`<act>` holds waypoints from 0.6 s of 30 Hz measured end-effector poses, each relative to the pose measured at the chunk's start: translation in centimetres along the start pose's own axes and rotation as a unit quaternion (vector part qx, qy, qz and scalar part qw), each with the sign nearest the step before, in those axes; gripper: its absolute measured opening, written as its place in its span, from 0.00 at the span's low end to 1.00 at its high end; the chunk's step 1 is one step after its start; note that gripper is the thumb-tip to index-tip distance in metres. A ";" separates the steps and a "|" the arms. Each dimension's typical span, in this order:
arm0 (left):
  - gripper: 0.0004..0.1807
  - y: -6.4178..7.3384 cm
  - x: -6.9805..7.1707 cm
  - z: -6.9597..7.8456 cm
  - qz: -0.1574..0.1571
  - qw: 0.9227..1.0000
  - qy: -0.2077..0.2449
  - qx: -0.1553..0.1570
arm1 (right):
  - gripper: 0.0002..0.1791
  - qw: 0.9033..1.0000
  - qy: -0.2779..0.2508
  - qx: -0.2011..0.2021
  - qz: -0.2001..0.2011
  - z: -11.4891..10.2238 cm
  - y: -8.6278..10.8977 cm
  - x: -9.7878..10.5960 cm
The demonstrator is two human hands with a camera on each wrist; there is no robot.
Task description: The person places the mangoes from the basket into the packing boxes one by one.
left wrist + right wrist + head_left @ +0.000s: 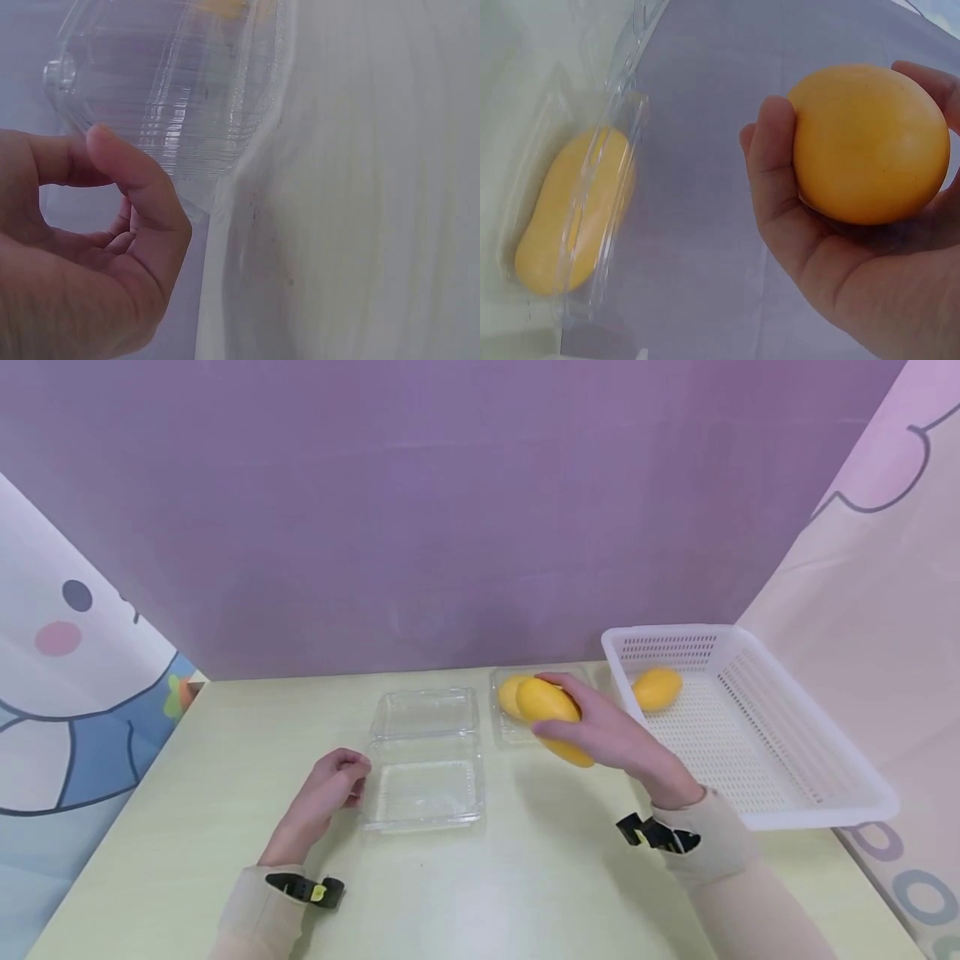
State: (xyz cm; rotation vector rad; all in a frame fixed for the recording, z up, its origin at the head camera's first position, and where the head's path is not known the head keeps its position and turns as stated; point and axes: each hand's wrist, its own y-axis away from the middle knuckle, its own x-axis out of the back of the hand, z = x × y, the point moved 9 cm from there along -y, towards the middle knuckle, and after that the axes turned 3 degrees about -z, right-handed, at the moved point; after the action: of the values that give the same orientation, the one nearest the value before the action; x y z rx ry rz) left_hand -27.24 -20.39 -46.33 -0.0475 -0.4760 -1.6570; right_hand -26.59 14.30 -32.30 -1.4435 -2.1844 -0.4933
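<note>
My right hand (600, 727) grips a yellow mango (549, 700) above the table, its thumb across the fruit. In the right wrist view the held mango (870, 146) appears end-on between fingers and thumb. Beneath it, a clear plastic clamshell box (516, 735) contains another mango (510, 695), also visible as the lying mango (574, 214) in the right wrist view. My left hand (324, 793) pinches the left rim of a second clear clamshell box (427, 789), which lies unfolded with no fruit in it. Thumb and forefinger meet at that box's edge (71, 124) in the left wrist view.
On the right stands a white perforated basket (813, 727) with one mango (657, 689) at its left side. A purple wall (450, 527) rises behind the pale table (450, 902). Printed cloth panels border both sides.
</note>
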 end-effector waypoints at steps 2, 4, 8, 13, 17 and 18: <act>0.14 -0.1 0.0 -0.1 -0.001 1.000 0.002 0.001 | 0.37 1.000 -0.004 0.002 0.001 -0.1 -0.1 -0.3; 0.14 -0.1 -0.1 -0.1 -0.001 1.000 0.003 0.000 | 0.37 1.000 -0.009 0.004 0.004 -0.2 -0.2 -0.6; 0.15 -0.2 -0.1 -0.1 -0.002 1.000 0.002 -0.002 | 0.36 1.000 -0.015 0.009 0.008 -0.3 -0.5 -1.1; 0.15 -0.1 -0.1 -0.1 0.002 1.000 0.000 -0.001 | 0.35 1.000 -0.024 0.010 0.007 -0.4 -0.9 -1.9; 0.15 0.0 -0.1 -0.1 0.002 1.000 -0.002 -0.003 | 0.35 1.000 -0.026 0.012 0.003 -0.8 -1.1 -2.6; 0.15 0.0 -0.1 0.0 0.001 1.000 -0.001 -0.003 | 0.35 1.000 -0.025 0.012 0.003 -0.9 -1.2 -2.8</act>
State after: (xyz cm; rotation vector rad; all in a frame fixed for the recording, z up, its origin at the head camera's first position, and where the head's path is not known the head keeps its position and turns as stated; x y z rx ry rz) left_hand -27.21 -20.34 -46.39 -0.0554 -0.4725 -1.6567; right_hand -26.57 11.31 -33.19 -1.4637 -2.2162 -0.4324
